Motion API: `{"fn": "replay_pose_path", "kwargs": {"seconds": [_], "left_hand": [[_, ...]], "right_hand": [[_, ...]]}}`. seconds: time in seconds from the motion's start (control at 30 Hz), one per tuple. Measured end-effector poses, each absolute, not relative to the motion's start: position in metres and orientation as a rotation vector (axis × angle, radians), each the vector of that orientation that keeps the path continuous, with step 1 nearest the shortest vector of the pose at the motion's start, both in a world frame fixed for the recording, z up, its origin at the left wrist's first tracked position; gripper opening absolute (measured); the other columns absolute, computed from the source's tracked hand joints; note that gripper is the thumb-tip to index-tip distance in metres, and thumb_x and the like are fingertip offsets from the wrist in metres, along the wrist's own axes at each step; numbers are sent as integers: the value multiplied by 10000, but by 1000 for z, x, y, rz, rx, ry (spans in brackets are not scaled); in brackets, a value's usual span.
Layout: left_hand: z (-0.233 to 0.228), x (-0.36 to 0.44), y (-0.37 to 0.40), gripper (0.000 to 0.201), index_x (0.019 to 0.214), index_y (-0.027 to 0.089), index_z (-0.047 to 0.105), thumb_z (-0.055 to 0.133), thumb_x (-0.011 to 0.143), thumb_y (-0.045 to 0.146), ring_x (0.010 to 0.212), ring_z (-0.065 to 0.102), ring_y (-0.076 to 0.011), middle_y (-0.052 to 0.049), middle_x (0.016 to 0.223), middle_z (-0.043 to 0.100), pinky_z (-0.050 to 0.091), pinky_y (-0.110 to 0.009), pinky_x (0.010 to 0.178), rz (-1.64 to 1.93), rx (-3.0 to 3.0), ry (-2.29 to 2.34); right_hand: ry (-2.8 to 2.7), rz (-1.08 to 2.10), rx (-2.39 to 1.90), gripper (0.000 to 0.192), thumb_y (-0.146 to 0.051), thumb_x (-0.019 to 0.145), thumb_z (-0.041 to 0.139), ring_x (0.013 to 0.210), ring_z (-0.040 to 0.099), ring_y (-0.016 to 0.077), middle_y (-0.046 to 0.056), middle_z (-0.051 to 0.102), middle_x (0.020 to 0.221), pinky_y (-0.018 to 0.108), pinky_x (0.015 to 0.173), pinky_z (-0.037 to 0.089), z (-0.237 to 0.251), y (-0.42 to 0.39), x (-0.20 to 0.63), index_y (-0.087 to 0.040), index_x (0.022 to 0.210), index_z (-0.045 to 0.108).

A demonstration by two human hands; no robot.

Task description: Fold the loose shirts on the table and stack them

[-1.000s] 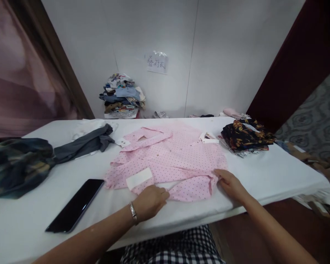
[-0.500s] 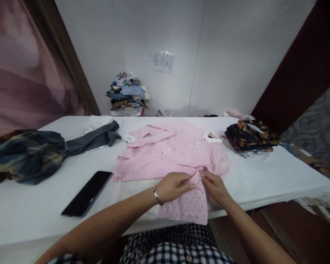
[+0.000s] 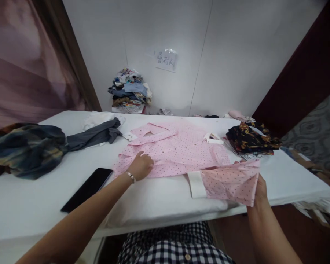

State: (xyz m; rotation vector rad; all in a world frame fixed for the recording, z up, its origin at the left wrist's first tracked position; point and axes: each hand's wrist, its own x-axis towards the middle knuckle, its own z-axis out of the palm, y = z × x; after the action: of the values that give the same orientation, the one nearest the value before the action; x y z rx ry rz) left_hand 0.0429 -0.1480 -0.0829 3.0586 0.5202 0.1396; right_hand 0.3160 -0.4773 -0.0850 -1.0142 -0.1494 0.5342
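Pink shirt (image 3: pixel 176 152) flat on white table (image 3: pixel 44 198); left hand (image 3: pixel 141 165) pressed palm-down on its hem, right hand (image 3: pixel 260 189) pinching the sleeve (image 3: pixel 231 179), pulled out sideways.

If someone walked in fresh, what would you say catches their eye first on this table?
The pink dotted shirt spread mid-table stands out first, with the left hand pressing flat on its near-left edge. The right hand holds one sleeve, with its white cuff, out toward the table's near right edge. A black phone lies at the near left, and a dark floral garment pile sits at the far right.
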Motion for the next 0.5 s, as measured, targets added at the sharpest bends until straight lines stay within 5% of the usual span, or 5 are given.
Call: {"fn": "replay_pose_path", "kwargs": {"seconds": [0.2,0.3,0.4,0.5], "left_hand": [[-51,-13,-219,204,715,195,647,474,815,237,732,598,-204,-51,743,675,424,-368,721,-154,2973,463],[-54,-33,-235,185,701,218,646,480,770,173,731,608,-184,-15,752,686,426,-341,711,-350,2812,440],[-57,-38,-230,249,666,201,621,418,806,170,712,598,-165,-20,751,667,436,-325,697,-340,2753,461],[-62,-39,-220,201,906,216,647,497,792,287,858,606,-209,-59,972,665,460,-371,771,-137,2737,556]], "right_hand": [[-166,380,-964,270,-476,658,612,923,650,273,31,706,927,467,930,469,-93,-516,329,-292,840,692],[-158,532,-1041,276,-467,655,599,966,631,315,59,694,962,515,913,467,-91,-520,328,-275,830,695],[-231,519,-962,155,-407,618,632,846,639,277,11,653,767,494,900,480,-85,-511,329,-282,707,650],[-324,537,-938,159,-397,617,653,732,607,223,-9,589,706,469,861,494,-71,-491,340,-264,693,609]]}}
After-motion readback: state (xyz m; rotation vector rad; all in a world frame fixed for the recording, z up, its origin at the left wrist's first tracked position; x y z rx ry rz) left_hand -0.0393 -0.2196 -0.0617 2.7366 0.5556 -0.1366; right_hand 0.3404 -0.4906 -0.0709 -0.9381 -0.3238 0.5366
